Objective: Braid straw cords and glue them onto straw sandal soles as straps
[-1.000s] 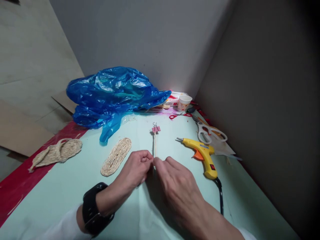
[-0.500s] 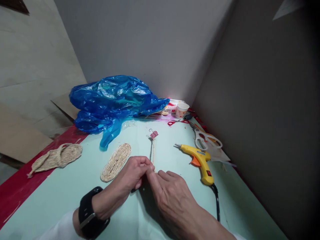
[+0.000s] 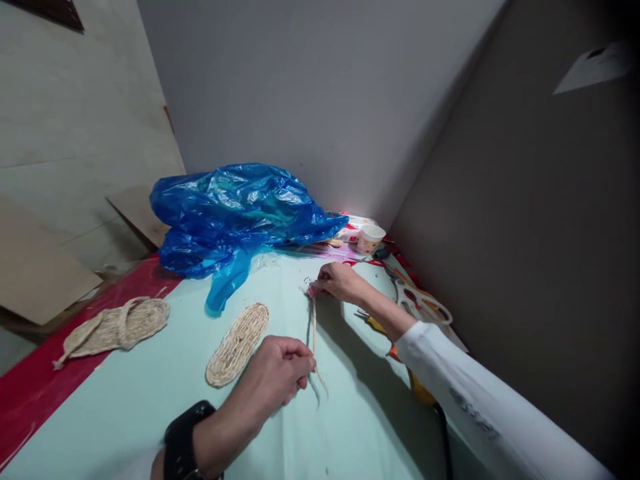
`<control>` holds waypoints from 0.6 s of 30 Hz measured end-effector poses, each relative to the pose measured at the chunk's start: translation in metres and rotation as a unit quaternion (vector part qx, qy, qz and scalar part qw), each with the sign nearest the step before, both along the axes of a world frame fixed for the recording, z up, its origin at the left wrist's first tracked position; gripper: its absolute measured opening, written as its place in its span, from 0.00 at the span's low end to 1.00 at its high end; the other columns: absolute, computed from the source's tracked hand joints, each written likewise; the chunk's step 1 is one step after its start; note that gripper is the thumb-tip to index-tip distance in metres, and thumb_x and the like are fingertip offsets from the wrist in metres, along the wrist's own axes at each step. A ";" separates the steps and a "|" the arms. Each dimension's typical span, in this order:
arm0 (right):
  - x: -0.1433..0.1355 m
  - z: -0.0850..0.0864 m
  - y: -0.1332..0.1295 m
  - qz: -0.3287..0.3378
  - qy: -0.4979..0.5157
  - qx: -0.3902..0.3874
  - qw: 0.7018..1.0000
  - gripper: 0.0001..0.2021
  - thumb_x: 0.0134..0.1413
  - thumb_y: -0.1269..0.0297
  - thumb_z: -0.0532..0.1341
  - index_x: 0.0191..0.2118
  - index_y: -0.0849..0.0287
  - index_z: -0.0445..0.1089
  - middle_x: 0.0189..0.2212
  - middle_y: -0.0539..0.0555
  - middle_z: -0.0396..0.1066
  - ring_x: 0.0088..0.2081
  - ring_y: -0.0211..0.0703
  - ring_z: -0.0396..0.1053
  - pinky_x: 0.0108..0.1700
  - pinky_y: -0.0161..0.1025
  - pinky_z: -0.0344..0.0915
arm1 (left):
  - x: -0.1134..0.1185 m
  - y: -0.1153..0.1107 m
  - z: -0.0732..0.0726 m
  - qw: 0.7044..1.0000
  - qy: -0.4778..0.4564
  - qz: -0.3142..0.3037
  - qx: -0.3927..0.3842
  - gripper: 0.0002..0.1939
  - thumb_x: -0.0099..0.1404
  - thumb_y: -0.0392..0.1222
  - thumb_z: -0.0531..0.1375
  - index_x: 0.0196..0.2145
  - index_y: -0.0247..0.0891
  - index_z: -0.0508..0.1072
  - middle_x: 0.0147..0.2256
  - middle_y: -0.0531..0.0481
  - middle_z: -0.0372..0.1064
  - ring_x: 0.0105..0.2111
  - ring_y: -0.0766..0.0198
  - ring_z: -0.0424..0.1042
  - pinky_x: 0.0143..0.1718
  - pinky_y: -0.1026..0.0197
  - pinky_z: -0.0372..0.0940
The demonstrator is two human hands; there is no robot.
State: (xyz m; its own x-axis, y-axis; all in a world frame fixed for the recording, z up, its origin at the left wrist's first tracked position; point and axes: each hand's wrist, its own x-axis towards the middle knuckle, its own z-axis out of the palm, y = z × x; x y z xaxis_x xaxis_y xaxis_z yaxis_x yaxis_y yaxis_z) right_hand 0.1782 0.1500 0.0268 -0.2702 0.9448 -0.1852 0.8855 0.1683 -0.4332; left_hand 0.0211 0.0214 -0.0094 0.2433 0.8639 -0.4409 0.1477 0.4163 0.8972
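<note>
Between its thumb and fingers, my left hand (image 3: 283, 370) pinches a thin straw-coloured braided cord (image 3: 314, 333) near its lower end, and loose strands hang past the fingertips. At the cord's far end sits a pink binder clip (image 3: 311, 291). My right hand (image 3: 341, 281) reaches forward with its fingers closed on that clip, covering part of it. Left of my left hand lies an oval woven straw sole (image 3: 237, 345). Further left rests a woven straw sandal (image 3: 117, 327) with straps.
A crumpled blue plastic bag (image 3: 240, 213) fills the back left. Toward the back right stand a paper cup (image 3: 371, 238) and white-handled scissors (image 3: 425, 305). A yellow glue gun (image 3: 420, 388) is partly hidden under my right forearm, its black cable (image 3: 444, 440) running toward me.
My right hand has left the cord's near end and moved forward to the binder clip. My left hand still holds the cord, its loose ends now visible. The view has shifted slightly.
</note>
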 end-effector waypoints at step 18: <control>0.007 -0.008 0.005 -0.083 0.473 -0.019 0.877 0.08 0.55 0.63 0.64 0.34 0.62 0.69 0.33 0.50 0.72 0.35 0.39 0.71 0.38 0.38 0.68 | -0.019 0.019 0.009 0.994 0.009 0.068 0.089 0.08 0.56 0.44 0.60 0.25 0.36 0.69 0.16 0.58 0.56 0.16 0.73 0.49 0.18 0.67 0.42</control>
